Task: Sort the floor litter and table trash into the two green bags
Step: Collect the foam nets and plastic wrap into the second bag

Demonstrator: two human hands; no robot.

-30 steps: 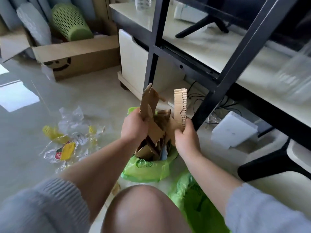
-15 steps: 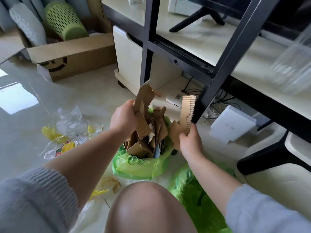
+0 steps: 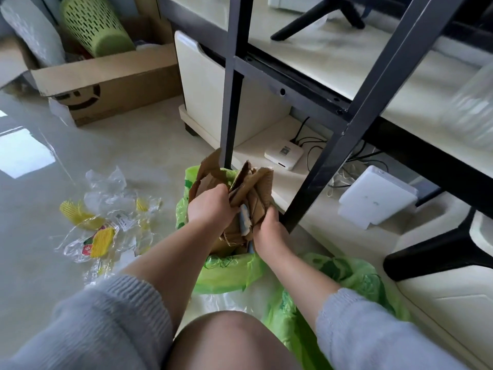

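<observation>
A: 2 forearms extend forward and down from grey sleeves (image 3: 112, 313), converging over the nearer-left green bag (image 3: 226, 273). A bare knee (image 3: 226, 340) sits below them at bottom centre.

B: Hand positions?

A: Left hand (image 3: 210, 209) is knuckles-up on the left side of the cardboard bundle (image 3: 250, 193). Right hand (image 3: 269, 231) is lower, on the bundle's right side, just beside the black frame leg (image 3: 314, 188).

B: Container contents?

A: Green bag holds the torn cardboard pieces standing upright; their tops project above the bag rim. A second green bag (image 3: 346, 279) lies crumpled on the floor to the right; its contents cannot be determined. A cardboard box (image 3: 106, 78) well apart at upper left holds a green perforated basket (image 3: 93, 25) lying tilted.

B: Finger state?

A: Left fingers are curled around the cardboard, grasping it. Right fingers are wrapped against the bundle's lower right side, gripping it; the fingertips are hidden.

B: Remaining litter?

A: Clear plastic wrappers (image 3: 106, 193) and yellow foam nets (image 3: 77, 214) lie on the floor left of the bag, apart from both hands.
</observation>
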